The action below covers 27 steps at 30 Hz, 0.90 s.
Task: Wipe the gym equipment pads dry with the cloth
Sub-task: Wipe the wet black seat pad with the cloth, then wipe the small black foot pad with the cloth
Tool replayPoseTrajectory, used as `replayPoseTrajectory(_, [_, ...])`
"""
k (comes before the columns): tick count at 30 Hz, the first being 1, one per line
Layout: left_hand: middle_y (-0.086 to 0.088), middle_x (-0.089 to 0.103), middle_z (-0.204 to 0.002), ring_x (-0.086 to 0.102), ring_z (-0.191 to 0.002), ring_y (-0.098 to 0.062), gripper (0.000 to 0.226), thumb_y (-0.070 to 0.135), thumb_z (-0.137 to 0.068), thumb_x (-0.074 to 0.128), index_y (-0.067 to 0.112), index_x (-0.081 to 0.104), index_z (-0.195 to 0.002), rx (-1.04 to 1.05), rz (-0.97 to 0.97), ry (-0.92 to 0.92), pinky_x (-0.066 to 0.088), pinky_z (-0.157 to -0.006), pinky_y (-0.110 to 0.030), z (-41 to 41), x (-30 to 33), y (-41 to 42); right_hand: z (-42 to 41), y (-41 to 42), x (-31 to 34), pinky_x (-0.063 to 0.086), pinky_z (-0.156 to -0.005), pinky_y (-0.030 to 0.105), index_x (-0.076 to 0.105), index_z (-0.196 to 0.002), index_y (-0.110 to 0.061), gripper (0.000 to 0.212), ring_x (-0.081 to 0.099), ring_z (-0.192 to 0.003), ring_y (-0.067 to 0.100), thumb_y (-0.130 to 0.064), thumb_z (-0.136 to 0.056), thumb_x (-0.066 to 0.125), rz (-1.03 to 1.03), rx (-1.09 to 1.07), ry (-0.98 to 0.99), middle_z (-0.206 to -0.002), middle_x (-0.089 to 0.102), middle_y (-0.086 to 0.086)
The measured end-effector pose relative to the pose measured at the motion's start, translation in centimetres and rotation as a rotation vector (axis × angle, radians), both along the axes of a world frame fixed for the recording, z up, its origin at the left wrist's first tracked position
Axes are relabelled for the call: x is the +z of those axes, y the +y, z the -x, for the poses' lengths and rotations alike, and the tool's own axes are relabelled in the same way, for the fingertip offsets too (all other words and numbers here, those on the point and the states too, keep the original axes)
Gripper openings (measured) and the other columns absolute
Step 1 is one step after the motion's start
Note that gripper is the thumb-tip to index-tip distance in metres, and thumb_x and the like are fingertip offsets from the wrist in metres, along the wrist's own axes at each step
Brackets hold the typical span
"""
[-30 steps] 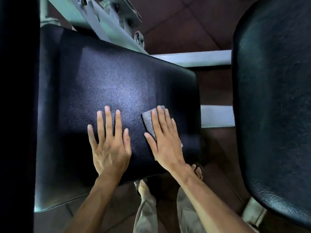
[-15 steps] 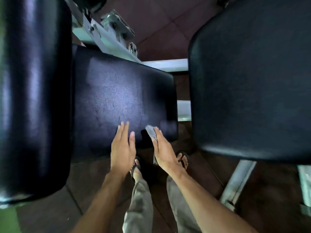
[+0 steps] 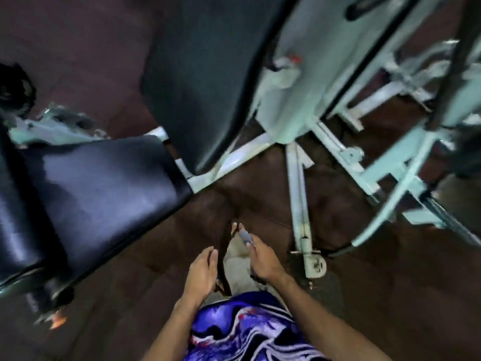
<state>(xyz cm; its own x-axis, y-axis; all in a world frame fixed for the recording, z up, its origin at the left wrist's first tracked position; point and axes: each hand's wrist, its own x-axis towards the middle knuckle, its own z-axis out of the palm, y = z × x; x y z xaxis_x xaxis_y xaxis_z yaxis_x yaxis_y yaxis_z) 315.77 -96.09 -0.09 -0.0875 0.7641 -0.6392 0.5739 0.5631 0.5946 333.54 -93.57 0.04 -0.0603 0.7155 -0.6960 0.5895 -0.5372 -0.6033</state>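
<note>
Above the floor, right hand (image 3: 263, 260) pinches a soft, light cloth (image 3: 246, 236) by one end; left hand (image 3: 203, 272) hangs loosely open, empty.

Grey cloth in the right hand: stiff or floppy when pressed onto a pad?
Probably floppy: the cloth sits bunched into a small wad in the right hand. Likely light too, since the loose grip carries it. It should flatten under the palm.
</note>
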Motion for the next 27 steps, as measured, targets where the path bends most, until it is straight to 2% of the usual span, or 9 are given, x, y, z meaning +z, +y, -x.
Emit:
replayPoseTrajectory(3, [-0.013,0.068,-0.120,0.061,-0.116,-0.028,0.034,0.028,-0.102,0.041,0.007,0.062,-0.119,-0.184,0.000,-0.004,0.040,-0.090,-0.022,-2.7,0.9,-1.7,-3.7,-5.7,1.4,0.039,-0.101,0.024,0.048,-0.141,-0.022,0.039,0.052,-0.129,0.022,-0.029,-0.104,0.039,-0.004,-0.142,0.020,-0.140,0.056,0.005])
replayPoseTrajectory(5, [-0.012,0.068,-0.116,0.062,-0.114,-0.027,0.034,0.030,-0.102,0.040,0.009,0.063,-0.118,-0.310,0.024,-0.005,0.037,-0.084,-0.020,-5.2,1.6,-2.9,-6.4,-9.8,1.8,0.035,-0.094,0.015,0.046,-0.143,-0.018,0.040,0.051,-0.131,0.022,-0.024,-0.104,0.039,-0.030,-0.235,-0.013,-0.141,0.055,0.006])
replayPoseTrajectory(8, [-0.010,0.068,-0.116,0.062,-0.113,-0.025,0.035,0.031,-0.103,0.038,0.011,0.063,-0.116,-0.499,0.060,-0.012,0.042,-0.088,-0.025,-10.0,2.5,-5.1,-10.4,-15.2,2.7,0.035,-0.086,0.016,0.046,-0.142,-0.020,0.039,0.057,-0.123,0.023,-0.025,-0.104,0.039,-0.028,-0.401,-0.053,-0.133,0.061,0.006])
replayPoseTrajectory(11, [-0.005,0.069,-0.109,0.063,-0.108,-0.022,0.032,0.032,-0.102,0.039,0.013,0.065,-0.107,-0.671,0.062,-0.020,0.046,-0.091,-0.029,-16.1,3.0,-7.8,-14.9,-21.2,2.7,0.042,-0.095,0.025,0.047,-0.140,-0.027,0.038,0.057,-0.124,0.021,-0.033,-0.103,0.039,-0.038,-0.564,-0.071,-0.134,0.061,0.000])
replayPoseTrajectory(13, [0.006,0.065,-0.097,0.061,-0.102,-0.016,0.028,0.033,-0.102,0.039,0.021,0.064,-0.096,-0.761,0.054,-0.018,0.042,-0.087,-0.026,-20.2,3.3,-9.6,-18.0,-24.3,2.7,0.040,-0.091,0.022,0.048,-0.140,-0.025,0.038,0.056,-0.125,0.021,-0.033,-0.104,0.038,-0.041,-0.649,-0.085,-0.134,0.060,0.000])
replayPoseTrajectory(15, [0.005,0.065,-0.091,0.060,-0.095,-0.015,0.028,0.033,-0.102,0.040,0.025,0.058,-0.083,-0.852,0.034,-0.010,0.042,-0.084,-0.027,-25.0,3.3,-11.8,-21.7,-27.4,2.7,0.039,-0.088,0.021,0.048,-0.140,-0.019,0.038,0.056,-0.124,0.022,-0.029,-0.104,0.038,-0.054,-0.720,-0.094,-0.134,0.061,0.003])
replayPoseTrajectory(18, [-0.007,0.070,-0.098,0.064,-0.098,-0.023,0.030,0.033,-0.102,0.039,0.020,0.057,-0.083,-0.945,0.055,0.017,0.045,-0.087,-0.031,-32.9,3.0,-15.5,-28.2,-32.5,2.4,0.043,-0.095,0.031,0.047,-0.139,-0.016,0.039,0.057,-0.123,0.027,-0.030,-0.104,0.037,-0.044,-0.791,-0.111,-0.132,0.062,0.008])
replayPoseTrajectory(21, [-0.017,0.070,-0.108,0.064,-0.108,-0.031,0.031,0.031,-0.103,0.037,0.015,0.056,-0.084,-1.014,0.060,0.013,0.044,-0.089,-0.033,-40.9,3.2,-20.2,-35.1,-37.5,2.3,0.046,-0.100,0.035,0.048,-0.138,-0.022,0.039,0.058,-0.123,0.028,-0.034,-0.103,0.036,-0.029,-0.886,-0.123,-0.130,0.063,0.009])
replayPoseTrajectory(27, [-0.013,0.069,-0.109,0.062,-0.109,-0.028,0.033,0.032,-0.103,0.035,0.018,0.059,-0.085,-1.170,0.068,-0.015,0.040,-0.086,-0.028,-53.5,4.5,-26.0,-46.2,-43.7,3.5,0.046,-0.093,0.031,0.046,-0.140,-0.017,0.040,0.060,-0.117,0.025,-0.032,-0.104,0.036,-0.017,-1.038,-0.164,-0.128,0.064,0.009])
